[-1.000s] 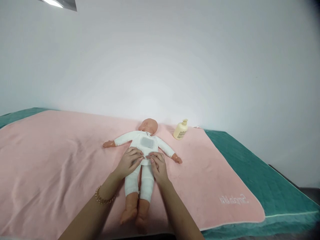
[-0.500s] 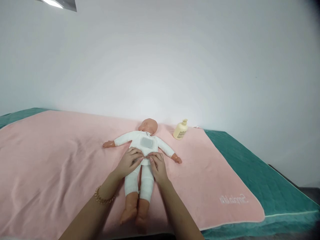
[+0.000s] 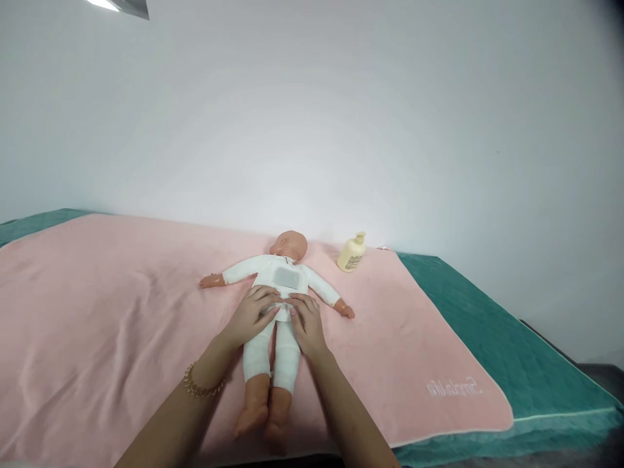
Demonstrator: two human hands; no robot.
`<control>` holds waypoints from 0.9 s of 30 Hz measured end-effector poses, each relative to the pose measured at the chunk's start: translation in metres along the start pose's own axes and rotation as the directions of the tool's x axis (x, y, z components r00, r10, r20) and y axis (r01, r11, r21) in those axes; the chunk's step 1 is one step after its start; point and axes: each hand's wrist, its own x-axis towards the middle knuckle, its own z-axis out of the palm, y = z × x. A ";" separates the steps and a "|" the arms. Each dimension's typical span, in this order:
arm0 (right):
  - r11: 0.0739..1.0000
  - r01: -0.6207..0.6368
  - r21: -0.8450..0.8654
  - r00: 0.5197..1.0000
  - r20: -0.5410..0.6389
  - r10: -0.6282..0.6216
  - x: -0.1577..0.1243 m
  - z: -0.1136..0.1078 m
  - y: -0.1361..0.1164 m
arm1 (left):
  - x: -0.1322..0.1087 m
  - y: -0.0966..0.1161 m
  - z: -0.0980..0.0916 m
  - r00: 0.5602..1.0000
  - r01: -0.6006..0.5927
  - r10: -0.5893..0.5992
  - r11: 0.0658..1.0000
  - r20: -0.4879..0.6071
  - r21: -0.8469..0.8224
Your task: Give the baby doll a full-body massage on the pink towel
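Left hand (image 3: pixel 251 318) and right hand (image 3: pixel 309 323) rest on the doll (image 3: pixel 284 316), fingers kinda half-open, gripping nothing; doll's head's near the pink blanket's (image 3: pixel 414 351) back edge.

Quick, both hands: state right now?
Left hand: open, fingers on the doll, holding nothing visible.
Right hand: open, fingers on the doll too, holding nothing visible.

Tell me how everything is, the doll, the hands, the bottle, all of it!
Doll: lying flat, arms spread out.
Left hand: on the doll, fingers bent.
Right hand: on the doll, fingers bent.
Bracelet: worn, left wrist.
Pump bottle: pump on; upright or tilted, can't tell.
Pink blanket: spread out, wrinkled.
Green mattress: partly covered.
Light: on.
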 end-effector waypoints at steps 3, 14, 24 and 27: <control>1.000 -0.012 0.016 1.000 0.007 0.012 0.001 0.000 0.000 | 0.001 -0.001 0.001 1.000 0.021 -0.021 1.000 -0.009 -0.004; 1.000 -0.007 0.024 1.000 0.005 0.006 0.001 0.000 0.000 | 0.000 -0.003 0.004 0.997 0.012 -0.013 1.000 -0.070 -0.009; 0.999 0.039 -0.016 0.999 0.017 -0.039 0.000 0.000 0.001 | -0.001 -0.002 0.004 0.997 -0.042 0.044 0.999 -0.071 0.032; 0.999 0.028 -0.021 0.999 0.042 -0.027 0.001 0.000 0.000 | 0.000 -0.003 0.004 0.999 -0.014 0.016 0.999 -0.050 0.038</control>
